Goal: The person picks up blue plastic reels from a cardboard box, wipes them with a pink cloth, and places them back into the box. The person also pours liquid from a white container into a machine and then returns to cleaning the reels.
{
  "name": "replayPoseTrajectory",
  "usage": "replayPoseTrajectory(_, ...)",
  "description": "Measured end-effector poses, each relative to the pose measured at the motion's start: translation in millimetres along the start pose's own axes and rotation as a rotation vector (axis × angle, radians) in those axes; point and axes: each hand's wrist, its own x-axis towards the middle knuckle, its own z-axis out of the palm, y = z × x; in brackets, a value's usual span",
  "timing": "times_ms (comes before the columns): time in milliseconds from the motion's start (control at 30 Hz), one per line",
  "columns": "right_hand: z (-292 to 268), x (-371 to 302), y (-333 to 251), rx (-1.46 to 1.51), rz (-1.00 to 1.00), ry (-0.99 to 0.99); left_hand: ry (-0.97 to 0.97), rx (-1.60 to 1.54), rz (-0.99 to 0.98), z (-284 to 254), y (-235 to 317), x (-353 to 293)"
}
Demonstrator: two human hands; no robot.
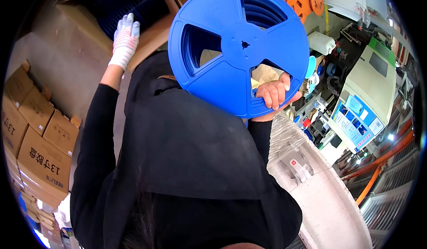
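Note:
My right hand (273,93), bare, is wrapped around the rim of a stack of blue plastic reels (209,11), with its fingers through a cutout. The flat face of the front reel is toward me, and several layered edges show through its openings. My left hand (124,40), in a white glove with grey fingertips, is stretched out flat at the edge of an open cardboard box (84,24). More dark blue reels (126,11) stand on edge inside that box, right by the gloved fingers.
Closed cardboard boxes (44,160) are piled at the left. Orange reels (296,2) lie at the top right. A pale machine with a green top (369,75) stands at the right. Nearer, a whitish surface (329,200) carries a small pale object with a red mark (296,165).

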Motion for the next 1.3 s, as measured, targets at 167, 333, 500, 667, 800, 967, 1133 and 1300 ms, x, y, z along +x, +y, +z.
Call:
replayPoseTrajectory(167, -1.7, 23.8, -6.8, -0.06, 0.059, -0.081, 0.226, -0.207, 0.243, -38.4, 29.9, 4.5)
replayPoseTrajectory(333, -1.1, 58.4, -3.5, -0.157, 0.105, -0.136, 0.228, -0.378, 0.253, -68.8, 78.9, 2.9)
replayPoseTrajectory(500, 9.1, 86.1, 0.0, -0.252, 0.145, -0.053, -0.052, -0.792, 0.173, -77.5, 125.7, 7.5)
replayPoseTrajectory(667, 10.7, 98.3, 24.8, -0.39, 0.244, -0.03, -0.225, -0.828, 0.212, -86.1, 177.8, -10.5)
replayPoseTrajectory(800, 26.0, 87.7, 76.7, -0.809, 0.286, 0.132, -0.504, -0.907, 0.068, -66.9, 205.2, -24.1)
replayPoseTrajectory(967, 31.7, 86.0, 69.0, -1.006, 0.343, 0.408, -0.468, -1.746, -0.299, -83.3, 166.1, -34.2)
replayPoseTrajectory(1133, 8.4, 76.9, 45.1, -1.023, 0.266, 0.456, -0.737, -2.424, -0.139, -106.8, 100.7, -43.7)
replayPoseTrajectory(1300, -3.1, 75.3, 39.8, -1.052, 0.232, 0.595, -0.752, -2.67, -0.129, -118.8, 102.1, -57.9)
